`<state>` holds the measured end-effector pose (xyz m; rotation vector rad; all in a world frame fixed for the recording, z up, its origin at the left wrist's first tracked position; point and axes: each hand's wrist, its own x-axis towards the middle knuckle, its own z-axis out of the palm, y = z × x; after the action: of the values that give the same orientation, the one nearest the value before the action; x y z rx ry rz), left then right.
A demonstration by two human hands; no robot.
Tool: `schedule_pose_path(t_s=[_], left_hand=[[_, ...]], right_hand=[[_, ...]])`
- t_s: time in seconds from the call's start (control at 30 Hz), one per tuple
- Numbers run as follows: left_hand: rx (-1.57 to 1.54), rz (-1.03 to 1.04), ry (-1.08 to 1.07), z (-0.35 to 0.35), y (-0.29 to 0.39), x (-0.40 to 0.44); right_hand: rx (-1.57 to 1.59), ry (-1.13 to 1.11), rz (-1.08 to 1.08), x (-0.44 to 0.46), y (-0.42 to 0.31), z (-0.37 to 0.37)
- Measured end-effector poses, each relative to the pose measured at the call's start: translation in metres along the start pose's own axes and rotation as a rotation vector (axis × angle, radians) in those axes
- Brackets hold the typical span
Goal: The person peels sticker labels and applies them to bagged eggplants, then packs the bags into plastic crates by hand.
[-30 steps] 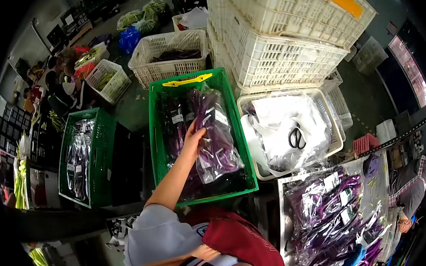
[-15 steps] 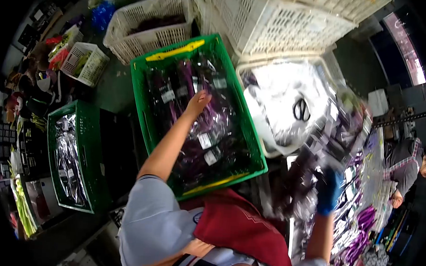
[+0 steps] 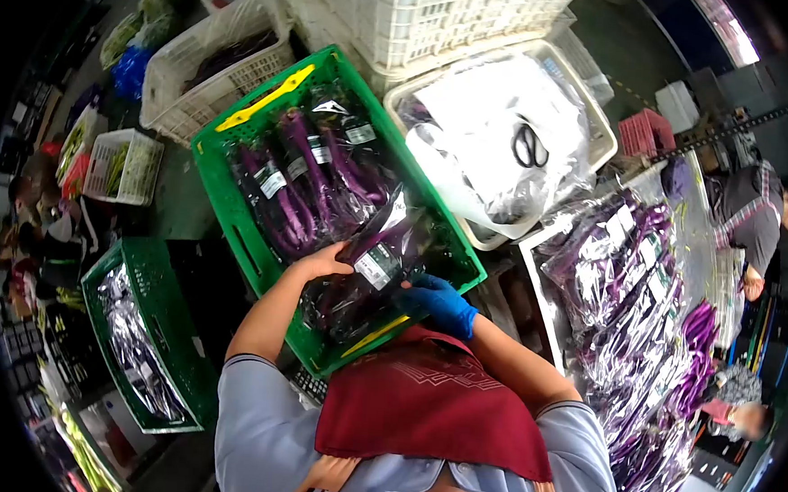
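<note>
A green crate with yellow handles stands in front of me, with clear bags of long purple eggplants lying in it. At its near end, my bare left hand grips the left side of a bag of eggplants with a white label. My right hand, in a blue glove, has its fingers closed on the right side of that same bag. The bag lies low among the other bags, and part of its contents is hidden by glare on the plastic.
A white bin holds white plastic sheets and black scissors. Many bagged eggplants cover the table at right, where a co-worker stands. White crates are stacked behind. Another green crate with bags sits at left.
My right hand has swung from the right-hand table to the green crate, bringing the bag of eggplants. My left hand has moved toward the crate's near end and now grips this bag.
</note>
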<state>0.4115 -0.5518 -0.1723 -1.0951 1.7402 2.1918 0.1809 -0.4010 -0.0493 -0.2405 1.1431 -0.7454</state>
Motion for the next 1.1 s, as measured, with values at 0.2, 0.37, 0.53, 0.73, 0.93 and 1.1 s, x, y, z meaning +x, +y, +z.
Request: schedule_pose_path(t_s=[0.2,0.37,0.53,0.73,0.93,1.1], left_hand=[[0.109,-0.125,-0.034,-0.017,-0.016,0.028],[0.783,0.265,0.571,0.020,-0.016,0.005],[0.847,0.055,0.679,0.034,0.009,-0.002],[0.491,0.673,0.445,0.146,0.226,0.040],[0.730,0.762,0.099,0.317,0.342,0.163],[1.177,0.528,0.175,0.400,0.378,0.198]], right_hand=[[0.191,0.127,-0.219,-0.060,0.005,-0.053],[-0.351,0.329,-0.372,-0.170,-0.047,-0.058],[-0.374,0.829,-0.787,-0.242,-0.067,-0.191],[-0.841,1.597,-0.574,-0.312,-0.051,-0.291],[-0.854,1.544,-0.312,-0.294,-0.003,-0.328],[-0.713,1.351,-0.283,-0.290,-0.011,-0.348]])
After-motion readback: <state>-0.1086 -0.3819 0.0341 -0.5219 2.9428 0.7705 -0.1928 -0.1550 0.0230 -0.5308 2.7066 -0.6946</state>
